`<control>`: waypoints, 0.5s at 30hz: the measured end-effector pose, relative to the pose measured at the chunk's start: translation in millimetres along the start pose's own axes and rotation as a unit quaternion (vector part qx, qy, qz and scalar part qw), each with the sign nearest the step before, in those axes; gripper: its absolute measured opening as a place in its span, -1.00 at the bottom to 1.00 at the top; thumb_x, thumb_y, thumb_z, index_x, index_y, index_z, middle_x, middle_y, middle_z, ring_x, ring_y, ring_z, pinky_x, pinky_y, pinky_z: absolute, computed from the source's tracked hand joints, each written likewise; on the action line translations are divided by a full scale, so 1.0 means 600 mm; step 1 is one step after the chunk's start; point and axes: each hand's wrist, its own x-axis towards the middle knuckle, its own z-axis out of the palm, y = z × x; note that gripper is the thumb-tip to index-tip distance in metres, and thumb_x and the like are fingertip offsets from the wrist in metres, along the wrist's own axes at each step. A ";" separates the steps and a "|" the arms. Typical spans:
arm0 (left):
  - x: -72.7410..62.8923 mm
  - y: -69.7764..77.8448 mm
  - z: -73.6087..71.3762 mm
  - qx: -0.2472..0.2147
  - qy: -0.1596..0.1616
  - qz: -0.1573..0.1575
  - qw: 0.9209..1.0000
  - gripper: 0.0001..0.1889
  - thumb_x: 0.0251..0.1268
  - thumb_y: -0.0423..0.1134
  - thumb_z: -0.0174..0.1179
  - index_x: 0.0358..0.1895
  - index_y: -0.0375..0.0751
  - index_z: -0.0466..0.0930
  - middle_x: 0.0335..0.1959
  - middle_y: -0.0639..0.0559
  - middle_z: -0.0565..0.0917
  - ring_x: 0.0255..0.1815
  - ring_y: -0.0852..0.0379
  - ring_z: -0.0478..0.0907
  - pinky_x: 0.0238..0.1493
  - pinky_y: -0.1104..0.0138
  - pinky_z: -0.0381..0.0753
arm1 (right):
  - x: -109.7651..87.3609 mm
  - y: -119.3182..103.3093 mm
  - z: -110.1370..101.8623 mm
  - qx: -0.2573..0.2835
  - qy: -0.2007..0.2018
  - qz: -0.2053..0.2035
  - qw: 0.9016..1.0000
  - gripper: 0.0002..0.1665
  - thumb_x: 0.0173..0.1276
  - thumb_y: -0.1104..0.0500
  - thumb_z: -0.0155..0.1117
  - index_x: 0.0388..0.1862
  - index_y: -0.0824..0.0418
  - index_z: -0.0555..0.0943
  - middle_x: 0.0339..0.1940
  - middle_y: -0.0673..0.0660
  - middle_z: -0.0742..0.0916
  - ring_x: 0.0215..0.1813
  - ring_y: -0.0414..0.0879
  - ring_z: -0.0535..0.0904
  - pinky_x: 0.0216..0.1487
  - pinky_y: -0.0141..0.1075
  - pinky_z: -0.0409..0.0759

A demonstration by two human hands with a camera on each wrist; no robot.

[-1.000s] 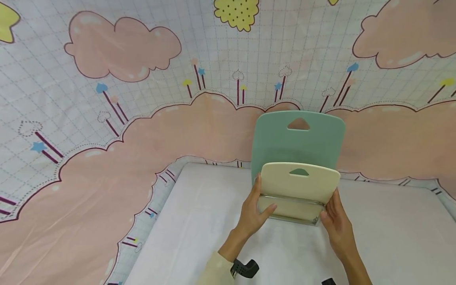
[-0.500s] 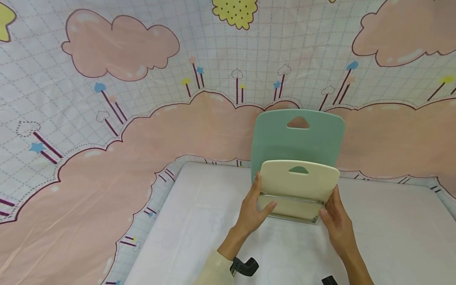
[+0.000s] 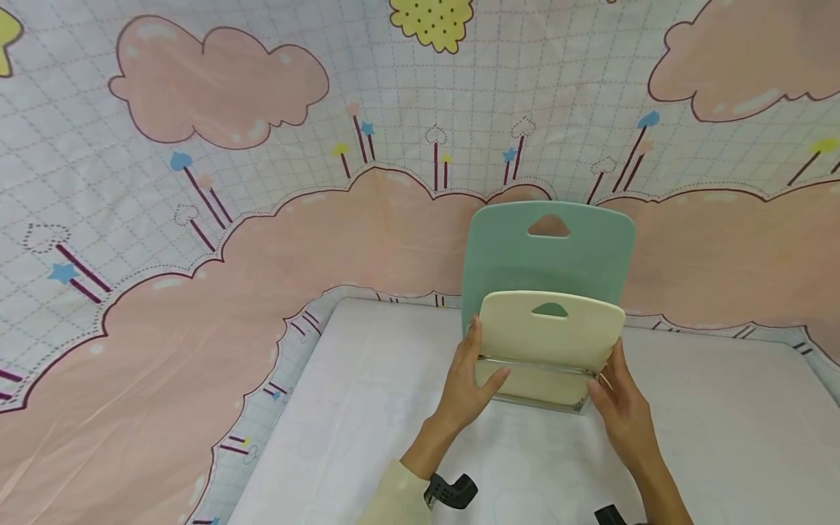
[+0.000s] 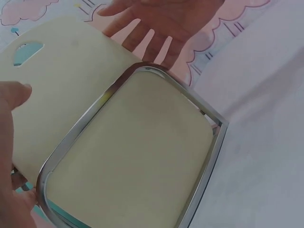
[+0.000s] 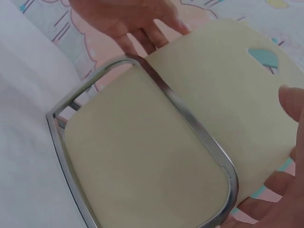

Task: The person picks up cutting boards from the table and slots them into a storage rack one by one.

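A cream cutting board (image 3: 550,337) with a cut-out handle stands in a shiny metal rack (image 3: 538,364). My left hand (image 3: 462,390) holds the board's left edge, its thumb in front of the cream face and its fingers along the side. On the opposite edge, my right hand (image 3: 623,408) holds the board between thumb and fingers. Behind stands a larger green cutting board (image 3: 550,255), its lower part hidden by the cream one. In the right wrist view, the metal bar (image 5: 190,118) crosses in front of the cream board.
Everything stands on a white-covered table (image 3: 354,408). A cloth backdrop (image 3: 367,240) with pink clouds rises behind it. Both wrists wear dark devices, one on the left wrist (image 3: 453,492) in plain sight.
The cream board has risen slightly relative to the metal rack, with both hands at its edges. The rack and the green board have kept nearly the same place.
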 end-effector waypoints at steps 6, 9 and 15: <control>0.001 0.010 -0.008 -0.001 -0.003 -0.022 1.000 -0.14 0.39 -0.01 0.10 0.55 -0.10 -0.26 0.53 -0.08 -0.04 0.49 -0.08 -0.02 0.33 -0.11 0.13 | -0.002 -0.005 0.001 -0.074 0.011 0.007 0.997 -0.03 0.42 0.30 0.16 0.56 -0.17 -0.15 0.50 0.08 0.25 0.32 -0.45 0.22 0.11 -0.63 0.31; 0.005 0.010 -0.012 0.011 0.006 -0.010 1.000 -0.15 0.38 -0.03 0.11 0.54 -0.16 -0.21 0.51 -0.11 0.05 0.46 -0.09 0.03 0.30 -0.12 0.17 | 0.000 -0.006 0.000 -0.091 0.015 -0.001 0.996 -0.04 0.41 0.27 0.18 0.56 -0.13 -0.14 0.48 0.15 0.27 0.39 -0.34 0.18 0.09 -0.66 0.29; 0.013 0.001 -0.018 0.061 0.020 0.016 0.998 -0.20 0.36 0.00 0.11 0.50 -0.30 -0.05 0.45 -0.15 0.20 0.45 -0.15 0.06 0.28 -0.14 0.20 | 0.001 -0.011 -0.007 -0.113 0.001 0.021 0.993 -0.07 0.43 0.14 0.17 0.57 -0.05 -0.16 0.53 0.25 0.08 0.49 0.19 0.01 0.24 -0.58 0.19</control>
